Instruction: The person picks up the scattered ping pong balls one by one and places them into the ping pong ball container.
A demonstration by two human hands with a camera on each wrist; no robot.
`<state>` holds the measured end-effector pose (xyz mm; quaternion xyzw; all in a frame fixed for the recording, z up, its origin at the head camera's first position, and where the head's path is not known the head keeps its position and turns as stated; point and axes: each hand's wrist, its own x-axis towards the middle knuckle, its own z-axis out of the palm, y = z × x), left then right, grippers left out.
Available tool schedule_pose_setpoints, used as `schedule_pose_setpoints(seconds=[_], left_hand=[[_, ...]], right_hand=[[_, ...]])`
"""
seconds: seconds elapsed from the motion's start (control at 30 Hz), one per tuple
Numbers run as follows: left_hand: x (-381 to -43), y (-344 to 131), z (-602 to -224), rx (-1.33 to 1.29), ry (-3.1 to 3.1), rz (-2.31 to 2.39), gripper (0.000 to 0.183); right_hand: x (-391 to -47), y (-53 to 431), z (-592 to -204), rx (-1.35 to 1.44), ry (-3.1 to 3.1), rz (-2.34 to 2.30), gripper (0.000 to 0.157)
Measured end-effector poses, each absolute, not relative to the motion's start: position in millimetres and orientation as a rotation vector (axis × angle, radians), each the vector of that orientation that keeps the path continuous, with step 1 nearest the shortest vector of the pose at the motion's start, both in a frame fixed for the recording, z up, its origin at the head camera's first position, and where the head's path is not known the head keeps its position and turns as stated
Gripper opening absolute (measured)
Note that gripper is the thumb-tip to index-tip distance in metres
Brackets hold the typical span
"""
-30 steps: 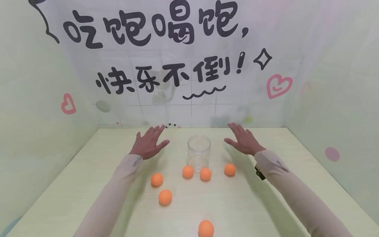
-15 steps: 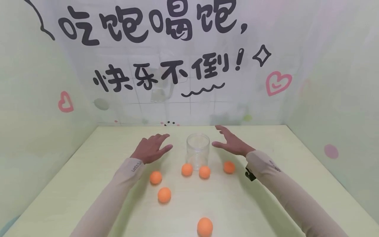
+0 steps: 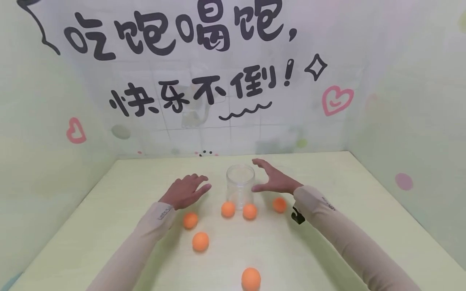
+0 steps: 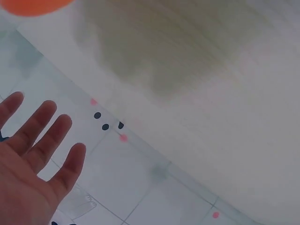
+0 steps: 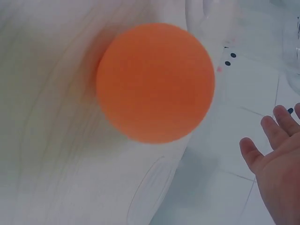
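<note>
One orange ball [image 3: 251,279] lies nearest the camera on a pale tabletop [image 3: 225,262], between a person's light sleeves [image 3: 136,242]. Farther in, a second ball [image 3: 200,241] sits left of center, with a third ball [image 3: 190,220] just beyond it, near the left wrist. Two more balls [image 3: 228,209] rest side by side, slightly apart, at the foot of a clear jar [image 3: 240,192], while a sixth ball [image 3: 279,205] lies to their right. The upright jar stands between the hands. The left hand [image 3: 185,192] hovers to its left, fingers apart; the right hand [image 3: 276,180] curves toward its right side, thumb and fingers apart, though whether it touches cannot be told. Behind, black Chinese characters [image 3: 207,79] and pink hearts [image 3: 337,104] decorate a pale wall [image 3: 204,141].
</note>
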<state>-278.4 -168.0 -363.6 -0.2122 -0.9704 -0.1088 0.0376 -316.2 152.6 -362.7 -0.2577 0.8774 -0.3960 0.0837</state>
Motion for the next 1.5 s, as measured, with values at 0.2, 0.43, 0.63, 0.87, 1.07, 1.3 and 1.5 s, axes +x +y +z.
schedule_pose_setpoints(seconds=[0.2, 0.43, 0.63, 0.87, 1.07, 1.3, 1.5], left_hand=[[-266, -174, -361, -0.644, -2.914, -0.324, 0.047], [-264, -174, -366, -0.707, -2.917, -0.331, 0.049], [-258, -178, -368, -0.720, -2.951, -0.359, 0.049], [-249, -182, -371, -0.753, -2.987, -0.396, 0.046], [-239, -180, -372, -0.798, -3.000, -0.441, 0.046], [-228, -175, -377, -0.825, -2.994, -0.436, 0.045], [-222, -176, -382, -0.843, -2.965, -0.415, 0.041]], right_hand=[[-318, 139, -361, -0.846, 2.558, -1.246, 0.101], [-318, 139, -361, -0.851, 2.517, -1.254, 0.105], [-321, 137, -361, -0.864, 2.495, -1.256, 0.107], [-323, 135, -363, -0.896, 2.442, -1.277, 0.105], [-324, 135, -364, -0.902, 2.413, -1.287, 0.105], [-323, 134, -366, -0.850, 2.334, -1.334, 0.099], [-323, 134, -363, -0.855, 2.299, -1.352, 0.103]])
